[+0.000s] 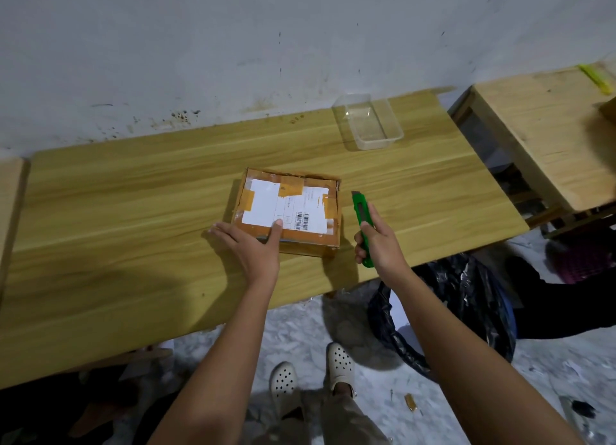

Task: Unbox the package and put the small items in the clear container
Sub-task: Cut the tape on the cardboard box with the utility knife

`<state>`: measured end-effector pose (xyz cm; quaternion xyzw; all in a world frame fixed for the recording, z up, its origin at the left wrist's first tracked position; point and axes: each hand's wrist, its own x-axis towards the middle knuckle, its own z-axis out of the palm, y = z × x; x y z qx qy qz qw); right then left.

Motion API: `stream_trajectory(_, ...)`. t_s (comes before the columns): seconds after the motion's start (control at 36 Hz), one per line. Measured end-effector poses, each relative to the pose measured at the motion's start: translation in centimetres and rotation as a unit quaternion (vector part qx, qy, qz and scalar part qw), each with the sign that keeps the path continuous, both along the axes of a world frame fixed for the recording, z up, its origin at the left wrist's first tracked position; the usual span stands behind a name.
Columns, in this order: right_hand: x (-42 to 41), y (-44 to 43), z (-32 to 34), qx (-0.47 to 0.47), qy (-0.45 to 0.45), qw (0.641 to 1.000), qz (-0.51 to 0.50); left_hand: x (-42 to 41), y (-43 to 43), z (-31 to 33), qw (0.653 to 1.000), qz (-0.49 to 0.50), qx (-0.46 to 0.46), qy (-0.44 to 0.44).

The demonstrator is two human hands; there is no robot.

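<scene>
A taped cardboard package (301,198) with a white shipping label lies flat in the middle of the wooden table (133,211). My left hand (251,244) rests on its near left corner, thumb on the label, fingers spread on the table beside it. My right hand (376,241) grips a green utility knife (361,218) just right of the package, with its blade tip pointing away from me. A clear plastic container (368,121) stands empty at the table's far right, near the wall.
A second wooden table (546,134) stands to the right with a yellow-green object (596,78) on it. A black bin bag (466,311) sits on the floor under my right arm. My white shoes (310,374) stand on littered floor.
</scene>
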<state>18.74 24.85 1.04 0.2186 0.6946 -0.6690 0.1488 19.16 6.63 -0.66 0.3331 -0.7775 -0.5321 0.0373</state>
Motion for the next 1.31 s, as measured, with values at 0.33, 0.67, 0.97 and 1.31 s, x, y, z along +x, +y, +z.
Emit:
stream_trajectory(0.33, -0.3, 0.1, -0.1, -0.092, 0.005, 0.996, 0.005, -0.7, 0.7, 1.0, 0.999, 0.03, 0.012, 0.006)
stream_trajectory(0.67, -2.0, -0.5, -0.8, -0.071, -0.011, 0.997, -0.012, -3.6, -2.4, 1.1, 0.999, -0.047, -0.017, -0.007)
stream_trajectory(0.97, -4.2, -1.1, -2.2, 0.042, 0.027, 0.997, -0.06, -5.7, -1.2, 1.4, 1.0, 0.0, -0.028, 0.005)
stream_trajectory(1.31, -12.8, -3.2, -3.1, 0.156, 0.019, 0.979, -0.131, -11.0, -5.6, 1.6, 0.99, -0.105, -0.081, -0.037)
